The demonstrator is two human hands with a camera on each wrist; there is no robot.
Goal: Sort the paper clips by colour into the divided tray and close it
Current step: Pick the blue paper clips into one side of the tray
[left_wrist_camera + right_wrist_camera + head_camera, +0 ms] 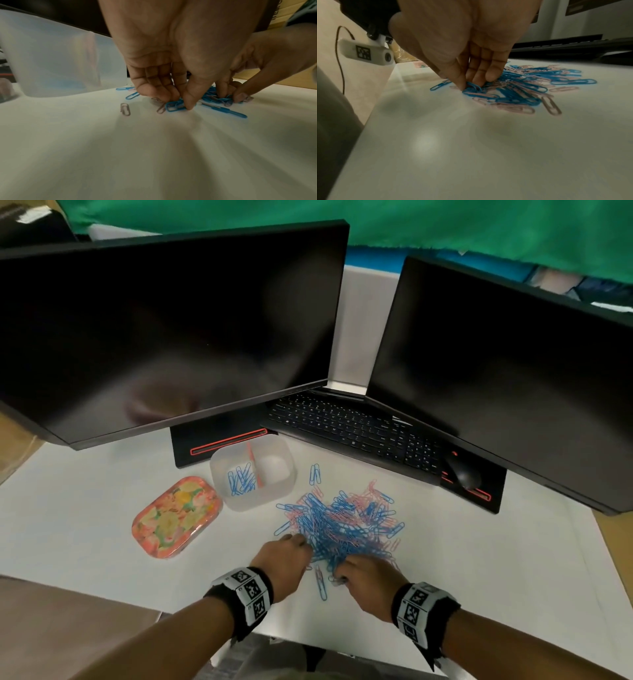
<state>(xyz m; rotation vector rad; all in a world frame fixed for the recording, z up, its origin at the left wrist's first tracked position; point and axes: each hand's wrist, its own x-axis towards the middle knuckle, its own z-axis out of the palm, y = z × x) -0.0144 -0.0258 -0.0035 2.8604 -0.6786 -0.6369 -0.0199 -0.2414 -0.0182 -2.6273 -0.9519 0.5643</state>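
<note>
A heap of blue and pink paper clips (342,522) lies on the white table. Behind it to the left stands the translucent divided tray (224,474), open, with several blue clips (241,479) in its left compartment; the right compartment looks empty. Its floral lid (176,517) lies flat to the left of it. My left hand (298,542) is at the heap's near left edge, thumb and fingers pinching blue clips (175,106). My right hand (342,570) is at the heap's near edge, fingertips pinching blue clips (473,86).
Two dark monitors (164,337) (507,371) stand behind, with a black keyboard (352,429) and a mouse (462,472) between them. Single clips lie loose near the tray (314,474) and near my hands (320,583). The table's near edge runs just below my wrists.
</note>
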